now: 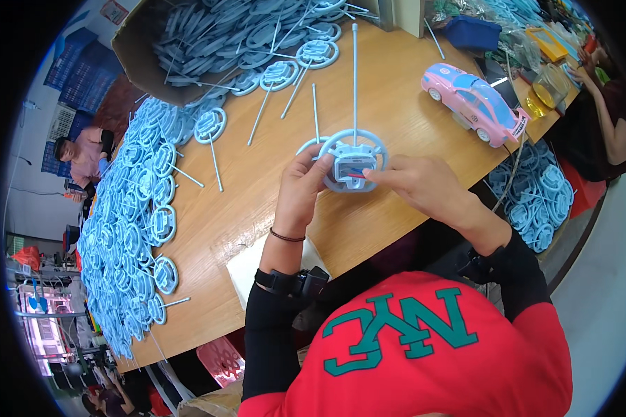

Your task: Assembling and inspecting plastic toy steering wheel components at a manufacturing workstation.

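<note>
My left hand (303,182) grips a light blue toy steering-wheel remote (379,144) by its left rim, its long antenna pointing away from me. Another blue wheel (306,144) with a shorter-looking antenna shows partly behind my left fingers; whether they hold it too, I cannot tell. At the remote's open centre compartment (346,165), a small blue and red piece shows. My right hand (417,182) is closed there, fingertips at the compartment's right side; what they pinch is hidden.
Many blue wheel remotes (122,215) are heaped along the table's left side. A cardboard box (135,52) full of them stands at the back. A pink toy car (473,101), a blue bin (471,33) and a bag of remotes (535,194) lie to the right. Other people sit nearby.
</note>
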Available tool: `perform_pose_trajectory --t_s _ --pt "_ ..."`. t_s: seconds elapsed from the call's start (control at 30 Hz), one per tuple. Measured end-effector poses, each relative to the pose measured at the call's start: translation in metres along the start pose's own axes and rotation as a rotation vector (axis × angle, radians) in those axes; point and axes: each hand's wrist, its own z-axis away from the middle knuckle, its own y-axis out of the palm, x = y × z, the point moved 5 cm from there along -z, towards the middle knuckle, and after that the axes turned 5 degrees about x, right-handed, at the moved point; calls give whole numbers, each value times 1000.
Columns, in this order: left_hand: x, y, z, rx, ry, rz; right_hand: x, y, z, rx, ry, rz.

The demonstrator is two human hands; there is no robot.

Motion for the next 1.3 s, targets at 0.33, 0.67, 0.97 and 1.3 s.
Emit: perform_pose_trajectory --t_s 0.33,0.67,0.97,1.3 --pt "12 3 -1 14 -20 134 -11 2 0 -80 -25 -172" --pt "15 20 -1 115 -88 278 -6 3 2 -96 -31 -182" --pt "-83 -100 4 -162 554 295 -19 4 4 -135 50 -271" --pt "-16 -74 -12 -185 -1 -1490 -23 17 -4 -60 67 -275"
